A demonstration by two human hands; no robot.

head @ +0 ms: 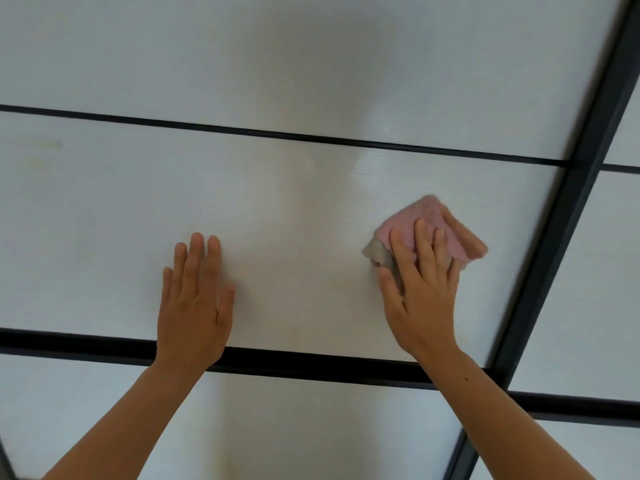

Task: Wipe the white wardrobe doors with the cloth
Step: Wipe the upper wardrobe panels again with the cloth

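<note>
The right hand (422, 292) presses the pink cloth (433, 223) flat on the wardrobe door (104, 220), right of centre, fingers spread. The left hand (194, 299) rests spread, holding nothing. The cloth looks soft and light; best held under the flat palm.

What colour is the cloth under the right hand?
The cloth is pink, with a grey corner; head view.

Both bare arms reach up to a white panelled wardrobe door (104, 202) crossed by thin black frame strips (277, 135). The left hand (194, 306) lies flat on the middle panel, fingers straight. The right hand (424, 296) presses a folded pink cloth with a grey edge (433, 216) against that panel, near the dark upright frame bar (568, 202).
</note>
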